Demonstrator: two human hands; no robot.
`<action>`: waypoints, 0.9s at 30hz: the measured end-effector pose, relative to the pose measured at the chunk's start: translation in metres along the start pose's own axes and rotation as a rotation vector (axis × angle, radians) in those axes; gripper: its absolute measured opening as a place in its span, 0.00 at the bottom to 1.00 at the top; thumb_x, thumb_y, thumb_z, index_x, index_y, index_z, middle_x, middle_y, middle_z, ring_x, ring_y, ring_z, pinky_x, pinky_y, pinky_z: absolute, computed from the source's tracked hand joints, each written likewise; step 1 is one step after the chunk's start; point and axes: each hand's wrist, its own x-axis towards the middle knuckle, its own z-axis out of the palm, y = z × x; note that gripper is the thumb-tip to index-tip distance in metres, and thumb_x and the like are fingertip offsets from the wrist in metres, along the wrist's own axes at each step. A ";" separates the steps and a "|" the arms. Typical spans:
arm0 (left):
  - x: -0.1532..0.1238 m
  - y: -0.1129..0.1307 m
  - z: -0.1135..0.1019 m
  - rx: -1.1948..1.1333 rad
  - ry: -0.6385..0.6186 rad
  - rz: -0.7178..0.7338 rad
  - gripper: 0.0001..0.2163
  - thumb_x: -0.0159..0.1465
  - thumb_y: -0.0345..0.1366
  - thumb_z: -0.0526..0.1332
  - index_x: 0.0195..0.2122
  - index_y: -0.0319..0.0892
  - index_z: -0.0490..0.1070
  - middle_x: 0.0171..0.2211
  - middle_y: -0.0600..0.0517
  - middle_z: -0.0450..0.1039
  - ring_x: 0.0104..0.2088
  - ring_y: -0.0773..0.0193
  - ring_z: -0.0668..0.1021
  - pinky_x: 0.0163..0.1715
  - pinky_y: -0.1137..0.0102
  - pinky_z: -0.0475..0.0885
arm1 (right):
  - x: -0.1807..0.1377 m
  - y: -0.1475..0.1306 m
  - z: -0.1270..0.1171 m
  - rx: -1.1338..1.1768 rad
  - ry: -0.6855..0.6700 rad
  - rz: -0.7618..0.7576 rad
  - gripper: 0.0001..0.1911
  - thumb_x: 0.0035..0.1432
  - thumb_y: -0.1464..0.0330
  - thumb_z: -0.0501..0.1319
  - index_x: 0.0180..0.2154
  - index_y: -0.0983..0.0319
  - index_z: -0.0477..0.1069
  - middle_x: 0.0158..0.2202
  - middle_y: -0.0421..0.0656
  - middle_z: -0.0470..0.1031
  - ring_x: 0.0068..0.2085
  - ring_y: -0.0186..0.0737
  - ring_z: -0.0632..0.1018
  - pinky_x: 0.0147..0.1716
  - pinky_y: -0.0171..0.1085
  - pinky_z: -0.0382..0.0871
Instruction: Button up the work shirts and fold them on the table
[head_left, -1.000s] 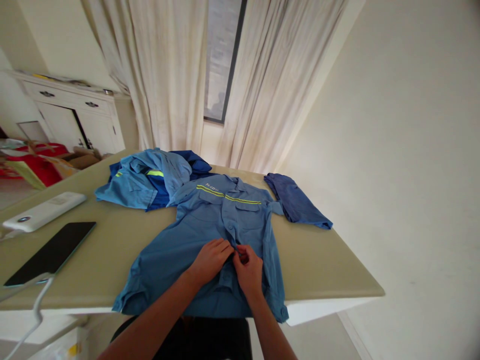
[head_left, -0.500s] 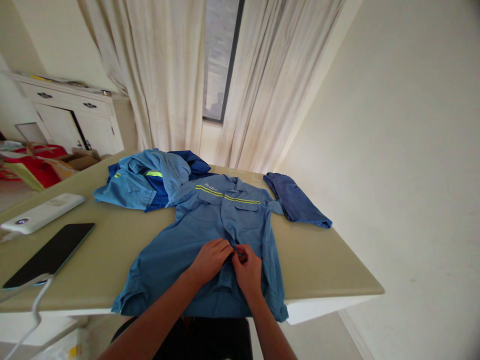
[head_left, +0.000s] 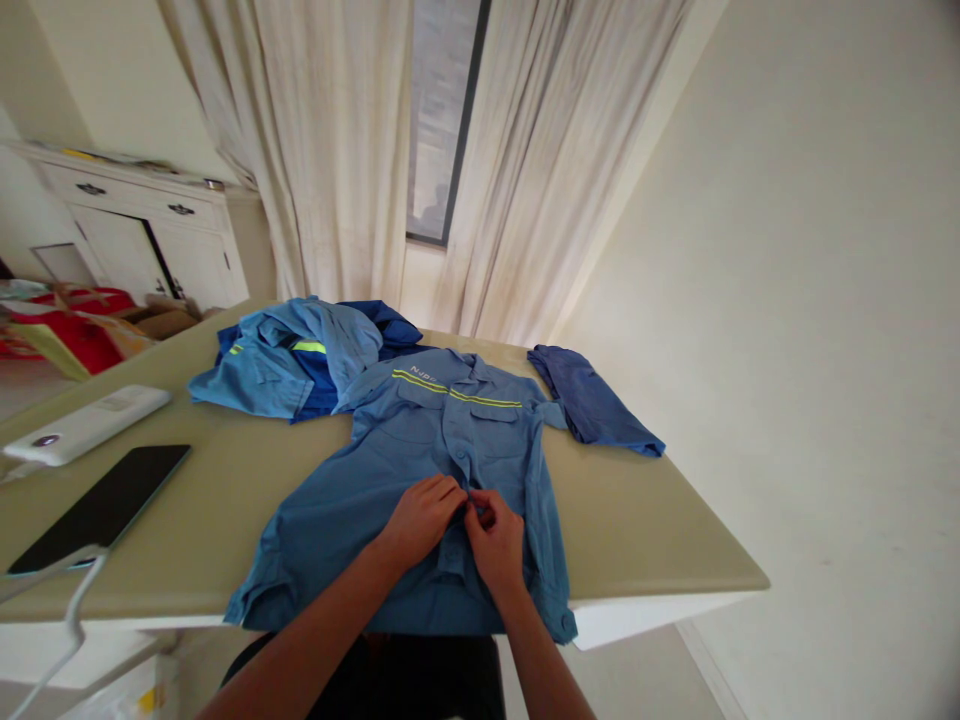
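Observation:
A blue work shirt with yellow stripes and chest pockets lies front up, its collar away from me and its hem at the near table edge. My left hand is closed on the front placket in the lower middle of the shirt. Right beside it, my right hand pinches the same placket, fingertips meeting those of the left. Whatever button sits between the fingers is hidden. Above the hands a button shows on the placket. Both sleeves lie along the sides, with a cuff at the near right.
Crumpled blue work clothes lie at the back left of the table. Folded dark blue trousers or similar garment rest at the right. To the left are a phone with a cable and a white device.
Almost nothing differs. Both hands stay at the same place on the placket, with only slight finger movement.

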 end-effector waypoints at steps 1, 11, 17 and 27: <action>0.000 0.000 0.001 0.007 0.000 -0.004 0.04 0.70 0.29 0.58 0.40 0.43 0.72 0.39 0.50 0.74 0.40 0.59 0.74 0.42 0.64 0.69 | 0.000 -0.001 0.000 -0.002 -0.001 0.000 0.12 0.62 0.64 0.59 0.40 0.61 0.79 0.31 0.42 0.81 0.25 0.38 0.76 0.27 0.34 0.69; 0.001 -0.004 0.005 -0.078 -0.037 -0.071 0.05 0.70 0.28 0.58 0.42 0.42 0.73 0.39 0.50 0.75 0.42 0.59 0.76 0.44 0.65 0.71 | 0.000 0.000 -0.001 0.044 -0.031 0.033 0.15 0.66 0.61 0.56 0.41 0.61 0.79 0.32 0.43 0.82 0.27 0.38 0.78 0.27 0.33 0.69; 0.000 -0.005 0.004 -0.166 -0.017 -0.082 0.07 0.71 0.28 0.56 0.42 0.42 0.74 0.39 0.50 0.75 0.43 0.59 0.76 0.46 0.65 0.72 | 0.001 0.000 0.000 0.092 -0.031 0.040 0.12 0.61 0.65 0.59 0.41 0.61 0.79 0.29 0.42 0.81 0.23 0.37 0.77 0.23 0.33 0.68; 0.003 -0.003 -0.001 -0.360 0.049 -0.158 0.09 0.71 0.31 0.55 0.43 0.44 0.75 0.40 0.50 0.78 0.43 0.60 0.77 0.48 0.64 0.71 | 0.002 0.001 0.000 0.086 -0.034 0.054 0.12 0.60 0.63 0.61 0.42 0.61 0.78 0.26 0.40 0.79 0.23 0.39 0.76 0.25 0.35 0.69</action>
